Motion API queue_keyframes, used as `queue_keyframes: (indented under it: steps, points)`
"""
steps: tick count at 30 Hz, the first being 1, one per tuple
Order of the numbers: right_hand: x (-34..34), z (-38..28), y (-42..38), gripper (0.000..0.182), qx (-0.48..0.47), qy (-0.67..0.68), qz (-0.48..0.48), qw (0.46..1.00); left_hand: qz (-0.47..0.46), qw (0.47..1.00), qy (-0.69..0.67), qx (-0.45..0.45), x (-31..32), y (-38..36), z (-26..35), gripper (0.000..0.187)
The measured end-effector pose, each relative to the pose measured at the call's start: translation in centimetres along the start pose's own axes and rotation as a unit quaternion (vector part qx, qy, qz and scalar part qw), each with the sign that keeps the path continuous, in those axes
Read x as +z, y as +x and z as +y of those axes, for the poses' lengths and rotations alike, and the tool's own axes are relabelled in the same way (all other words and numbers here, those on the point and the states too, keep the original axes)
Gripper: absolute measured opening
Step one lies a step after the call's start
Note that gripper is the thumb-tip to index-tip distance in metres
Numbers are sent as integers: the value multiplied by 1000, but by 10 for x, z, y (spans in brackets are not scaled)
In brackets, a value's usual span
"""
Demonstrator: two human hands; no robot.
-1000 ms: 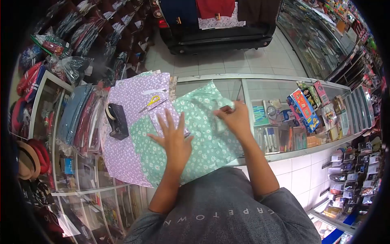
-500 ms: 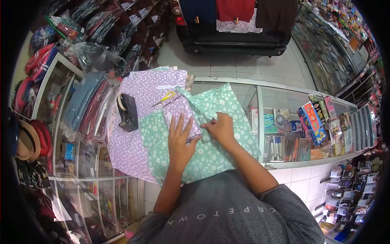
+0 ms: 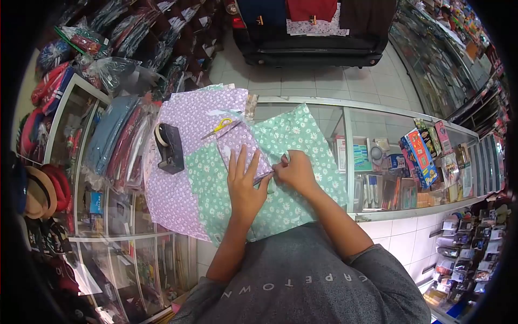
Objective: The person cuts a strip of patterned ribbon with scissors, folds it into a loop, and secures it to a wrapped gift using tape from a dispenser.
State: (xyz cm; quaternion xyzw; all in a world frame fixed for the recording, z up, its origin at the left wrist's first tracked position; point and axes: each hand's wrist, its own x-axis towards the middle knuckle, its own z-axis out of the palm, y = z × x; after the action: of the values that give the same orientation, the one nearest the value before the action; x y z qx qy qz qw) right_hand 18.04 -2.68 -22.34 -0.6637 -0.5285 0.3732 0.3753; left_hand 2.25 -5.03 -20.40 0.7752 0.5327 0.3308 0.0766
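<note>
The right hand (image 3: 295, 171) has come in from the right and now pinches the green paper (image 3: 280, 200) edge at frame centre, touching the left hand (image 3: 245, 186), which lies spread flat on the purple-wrapped box (image 3: 243, 148)

a glass worktop (image 3: 334, 110) carries lilac floral wrapping paper (image 3: 178, 189) and mint daisy paper (image 3: 297, 135), with a black tape dispenser (image 3: 170, 148) and yellow scissors (image 3: 218, 127) on top.
</note>
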Motion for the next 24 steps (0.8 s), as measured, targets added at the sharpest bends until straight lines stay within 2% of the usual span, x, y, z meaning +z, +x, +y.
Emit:
queue_keyframes:
  steps: [1, 4, 5, 10, 12, 13, 14, 16, 17, 18, 19, 20, 21, 22, 24]
  points:
    - [0, 0, 0, 20, 41, 51, -29, 997, -2, 1000, 0, 1, 0, 0, 0, 63]
    - [-13, -14, -6, 22, 87, 91, -39, 991, -27, 1000, -5, -12, -1, -2, 2, 63]
    - [-2, 9, 1, 29, 12, 27, 8, 1000, -42, 999, -5, -17, -1, -2, 2, 62]
    - [-37, -8, -4, 42, 7, 12, 14, 1000, -85, 995, 29, -43, -15, 2, 12, 59]
    - [-53, -16, -4, 47, 13, 52, 21, 998, -19, 1000, -8, -22, -21, 4, 7, 54]
    - [-63, -22, -6, 48, 18, 70, 12, 997, 40, 999, -2, 25, -28, 11, 10, 42]
    - [-73, -27, -6, 48, 18, 69, 14, 997, 40, 999, -3, 26, -35, 14, 12, 42]
    - [-92, -37, -4, 41, 52, 198, -57, 977, 25, 982, -181, -49, -46, 22, 17, 30]
    - [-98, -40, -3, 35, 17, 245, -53, 968, 11, 961, -273, -38, -48, 27, 21, 21]
    - [-106, -47, -5, 35, 10, 243, -51, 969, 17, 961, -275, -33, -53, 33, 30, 21]
    - [-116, -56, -7, 32, -40, 290, -68, 954, -124, 918, -367, -84, -61, 39, 43, 23]
    - [-123, -62, -9, 30, -90, 334, -86, 934, -260, 847, -445, -130, -66, 44, 55, 26]
    - [-131, -63, -7, 23, -139, 329, -115, 927, -307, 833, -448, -100, -66, 50, 65, 34]
    - [-137, -67, -7, 23, -148, 324, -115, 927, -301, 836, -450, -93, -64, 57, 77, 34]
    - [-154, -81, -12, 22, -207, 303, -170, 914, -219, 833, -507, -45, -59, 72, 104, 40]
